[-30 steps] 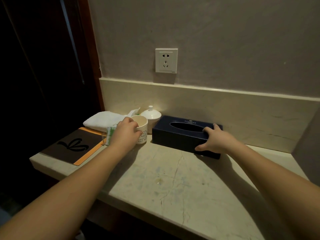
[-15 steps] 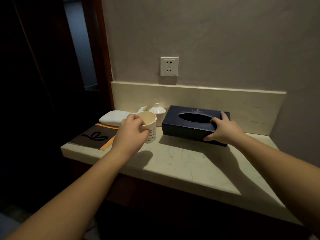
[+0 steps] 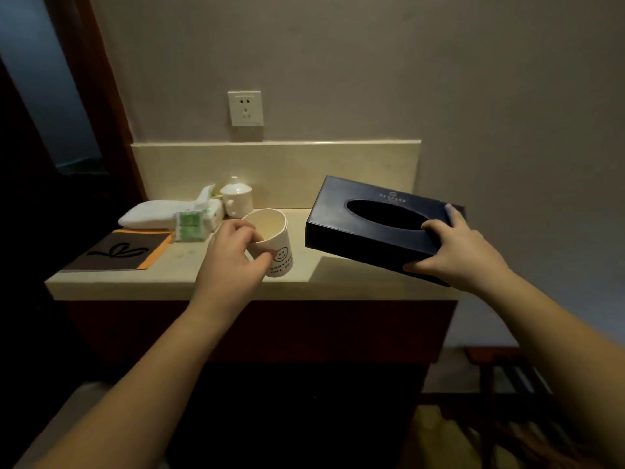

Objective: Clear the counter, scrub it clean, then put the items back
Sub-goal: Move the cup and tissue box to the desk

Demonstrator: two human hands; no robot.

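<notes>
My left hand (image 3: 233, 255) grips a white paper cup (image 3: 275, 247) with a smiley face by its rim, above the front of the beige marble counter (image 3: 176, 269). My right hand (image 3: 453, 252) grips the right end of a dark blue tissue box (image 3: 372, 225), which is lifted and tilted above the counter's right side. On the counter's left lie a folded white towel (image 3: 152, 213), a green-and-white packet (image 3: 192, 223), a white lidded ceramic cup (image 3: 236, 199) and a brown-and-orange folder (image 3: 118, 250).
A wall socket (image 3: 246, 108) sits above the beige backsplash (image 3: 287, 170). A dark doorway with a wooden frame is on the left. A slatted wooden rack (image 3: 514, 377) stands low on the right, below the counter.
Both hands have lifted their items off the counter and drawn them toward me. The tissue box now tilts in the air. The camera has pulled back from the counter.
</notes>
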